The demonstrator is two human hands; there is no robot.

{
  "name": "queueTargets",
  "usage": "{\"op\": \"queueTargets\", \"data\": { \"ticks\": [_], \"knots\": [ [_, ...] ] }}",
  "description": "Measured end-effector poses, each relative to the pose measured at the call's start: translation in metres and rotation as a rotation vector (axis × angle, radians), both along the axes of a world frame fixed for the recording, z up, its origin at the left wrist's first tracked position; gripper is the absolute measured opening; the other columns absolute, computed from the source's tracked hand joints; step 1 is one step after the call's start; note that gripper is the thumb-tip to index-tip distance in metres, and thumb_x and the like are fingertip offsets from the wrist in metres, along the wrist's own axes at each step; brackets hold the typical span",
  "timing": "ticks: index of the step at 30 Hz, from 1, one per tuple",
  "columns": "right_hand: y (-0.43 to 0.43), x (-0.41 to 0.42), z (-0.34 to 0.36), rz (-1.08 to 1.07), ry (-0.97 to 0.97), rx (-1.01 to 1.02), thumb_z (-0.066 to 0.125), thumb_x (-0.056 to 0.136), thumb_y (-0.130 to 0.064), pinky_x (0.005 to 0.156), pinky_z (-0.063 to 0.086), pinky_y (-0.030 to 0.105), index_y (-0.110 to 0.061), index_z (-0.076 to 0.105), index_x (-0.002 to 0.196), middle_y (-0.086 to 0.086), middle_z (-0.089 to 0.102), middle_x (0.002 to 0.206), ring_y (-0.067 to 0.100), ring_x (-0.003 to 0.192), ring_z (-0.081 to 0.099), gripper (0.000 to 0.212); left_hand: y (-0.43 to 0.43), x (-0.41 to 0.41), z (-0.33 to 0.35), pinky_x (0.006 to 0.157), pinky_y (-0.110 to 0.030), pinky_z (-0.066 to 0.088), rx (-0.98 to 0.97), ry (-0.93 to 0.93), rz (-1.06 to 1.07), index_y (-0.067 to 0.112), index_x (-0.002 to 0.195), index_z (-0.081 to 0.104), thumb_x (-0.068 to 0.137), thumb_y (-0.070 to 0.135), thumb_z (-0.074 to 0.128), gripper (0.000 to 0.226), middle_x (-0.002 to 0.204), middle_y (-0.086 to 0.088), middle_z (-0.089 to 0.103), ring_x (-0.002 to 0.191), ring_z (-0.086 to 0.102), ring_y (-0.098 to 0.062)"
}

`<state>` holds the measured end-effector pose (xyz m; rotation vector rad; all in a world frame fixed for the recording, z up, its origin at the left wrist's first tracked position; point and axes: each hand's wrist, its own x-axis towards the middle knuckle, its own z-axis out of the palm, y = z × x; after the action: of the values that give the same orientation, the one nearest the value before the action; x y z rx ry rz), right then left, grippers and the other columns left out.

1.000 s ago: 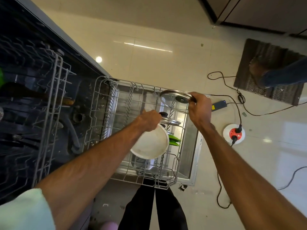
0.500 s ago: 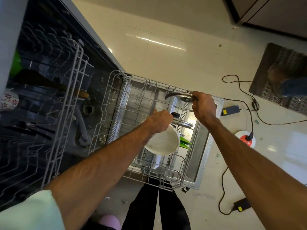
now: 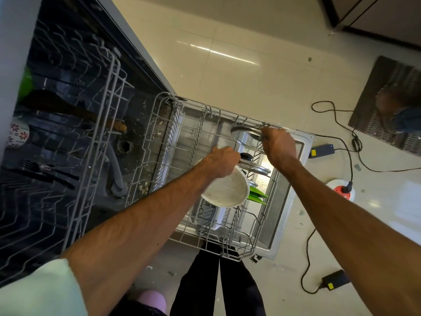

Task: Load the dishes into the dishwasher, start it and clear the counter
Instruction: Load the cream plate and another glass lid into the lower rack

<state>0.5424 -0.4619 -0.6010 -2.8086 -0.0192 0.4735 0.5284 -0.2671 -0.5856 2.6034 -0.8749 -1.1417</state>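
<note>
Status: loading underway, roughly mid-way by my read; lower rack (image 3: 224, 253) is pulled out over the open door (image 3: 282, 215) and filled on its right side only: a metal-rimmed lid (image 3: 245, 134) stands on edge at the far end, a second lid with a black knob (image 3: 255, 166) sits just nearer, green plates (image 3: 257, 195) lie just beside the white plate (image 3: 225, 190); the left part of that rack is bare wire with crumbs below; upper rack (image 3: 96, 133) carries a wooden spoon (image 3: 68, 108), a flowered mug (image 3: 19, 134), dark cutlery (image 3: 49, 173) and something green (image 3: 26, 82) at the back; left to do, as I judge it: seat these two items, load whatever remains, push both racks in, shut the door, start the cycle, clear the tabletop; tabletop is out of view, so can't tell what waits there. Hands: both arms reach down and forward into the rack's right side; left hand (image 3: 222, 161) has its fingers curled over the top edge of the white plate; plate is tilted, lower edge down among the tines, nearer than the knobbed lid; looks not yet seated; right hand (image 3: 279, 147) grips the right rim of the far lid, fingers wrapped over the edge, knuckles up; lid is upright by the rack's far wall; whether a slot or the hand carries it, can't tell; hands are near each other, not touching.
</note>
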Motion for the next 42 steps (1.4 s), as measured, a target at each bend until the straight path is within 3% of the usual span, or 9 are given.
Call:
{"op": "queueTargets", "data": {
  "ticks": [6,14,19,22,25,29,33,38,42],
  "knots": [
    [0.015,-0.001,-0.016,0.143,0.213,-0.085,0.053,0.105,-0.022,0.071,0.057,0.039,-0.015,0.060,0.129,0.016,0.070,0.096,0.034,0.083,0.069,0.026,0.009,0.006,0.005,0.097,-0.043,0.043,-0.045,-0.016,0.051,0.010,0.119,0.060,0.099,0.014,0.060,0.021,0.118,-0.007,0.064,0.113,0.058,-0.022],
    [0.011,-0.004,-0.033,0.149,0.267,-0.055,0.050,0.105,-0.020,0.075,0.060,0.047,-0.020,0.055,0.130,0.014,0.066,0.098,0.031,0.082,0.068,0.026,0.029,0.010,0.010,0.105,-0.047,0.044,-0.053,-0.030,0.144,0.011,0.116,0.064,0.098,0.017,0.060,0.019,0.118,-0.004,0.064,0.114,0.057,-0.021],
    [0.008,-0.015,-0.041,0.133,0.263,-0.031,0.050,0.105,-0.017,0.079,0.058,0.047,-0.021,0.047,0.143,0.017,0.065,0.107,0.031,0.086,0.065,0.038,0.044,0.010,0.014,0.097,-0.040,0.045,-0.087,-0.045,0.223,0.011,0.110,0.065,0.099,0.023,0.060,0.016,0.113,-0.003,0.064,0.112,0.056,-0.020],
    [0.016,-0.022,-0.026,-0.012,0.280,0.129,0.065,0.092,-0.005,0.090,0.056,0.050,-0.017,0.048,0.144,0.018,0.064,0.125,0.036,0.107,0.065,0.056,0.053,0.010,0.020,0.089,-0.038,0.047,-0.086,-0.039,0.267,0.013,0.109,0.070,0.099,0.026,0.061,0.018,0.107,-0.002,0.067,0.103,0.060,-0.019],
    [0.031,-0.033,-0.002,-0.161,0.132,0.253,0.061,0.086,0.004,0.099,0.053,0.049,-0.010,0.050,0.138,0.018,0.057,0.135,0.035,0.118,0.059,0.056,0.068,0.010,0.028,0.082,-0.034,0.045,-0.097,-0.042,0.353,0.018,0.109,0.073,0.099,0.028,0.061,0.019,0.103,-0.001,0.071,0.097,0.065,-0.019],
    [0.065,-0.055,0.031,-0.103,-0.013,0.471,0.059,0.093,-0.014,0.105,0.048,0.036,-0.010,0.057,0.133,0.008,0.059,0.138,0.023,0.125,0.056,0.041,0.089,0.003,0.039,0.080,-0.033,0.045,-0.135,-0.071,0.478,0.020,0.116,0.072,0.100,0.027,0.057,0.022,0.111,-0.003,0.072,0.100,0.064,-0.021],
    [0.101,-0.063,0.053,-0.076,0.184,0.632,0.067,0.094,-0.024,0.092,0.051,0.031,-0.015,0.062,0.134,0.000,0.065,0.129,0.015,0.111,0.062,0.042,0.110,-0.006,0.044,0.075,-0.035,0.052,-0.168,-0.114,0.549,0.023,0.105,0.072,0.100,0.025,0.056,0.017,0.099,-0.002,0.072,0.090,0.066,-0.023],
    [0.113,-0.062,0.043,0.059,0.145,0.531,0.058,0.096,-0.012,0.078,0.057,0.045,-0.013,0.067,0.122,0.012,0.073,0.109,0.032,0.096,0.068,0.027,0.133,-0.011,0.048,0.082,-0.038,0.053,-0.211,-0.195,0.607,0.023,0.108,0.072,0.098,0.025,0.053,0.021,0.103,0.001,0.072,0.093,0.063,-0.018],
    [0.114,-0.049,0.036,0.067,0.151,0.445,0.057,0.098,-0.014,0.062,0.056,0.041,-0.015,0.070,0.107,0.013,0.073,0.086,0.035,0.075,0.069,0.017,0.150,-0.011,0.043,0.082,-0.043,0.055,-0.243,-0.265,0.726,0.023,0.108,0.071,0.095,0.024,0.052,0.024,0.105,0.000,0.071,0.095,0.064,-0.018]
  ]
}}
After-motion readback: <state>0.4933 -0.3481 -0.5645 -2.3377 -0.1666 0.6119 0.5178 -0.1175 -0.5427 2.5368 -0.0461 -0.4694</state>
